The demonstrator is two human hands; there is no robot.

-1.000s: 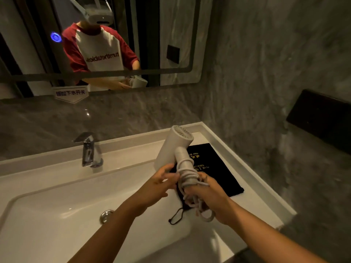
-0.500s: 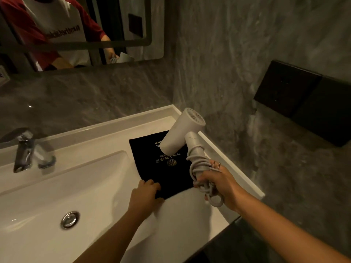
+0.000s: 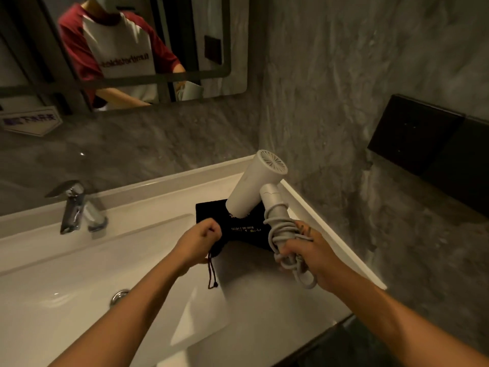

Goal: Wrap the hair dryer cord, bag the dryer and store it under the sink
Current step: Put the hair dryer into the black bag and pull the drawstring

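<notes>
Left to right: chrome faucet (image 3: 76,207) stood at back-left of white sink (image 3: 79,287), drain (image 3: 119,296) below it near frame bottom. L hand (image 3: 198,243) was over sink's right edge, fingers (image 3: 211,230) curled together, pinched on near-left corner of black bag (image 3: 246,229); bag's drawstring (image 3: 211,271) dangled under the fist. Bag lay flat on white table (image 3: 264,300) w/ gold print facing up, near end lifted a bit by the L hand. White hair dryer (image 3: 255,188) was held above bag's right side, barrel tilted down-left, rear grille up-right. Cord (image 3: 280,234) was coiled round handle, loop hanging below. R hand (image 3: 304,250) was clamped on handle + cord, fingers wrapped tight. Dark panel (image 3: 423,144) sat on grey wall far right. Mirror (image 3: 119,49) above showed the person's torso.
</notes>
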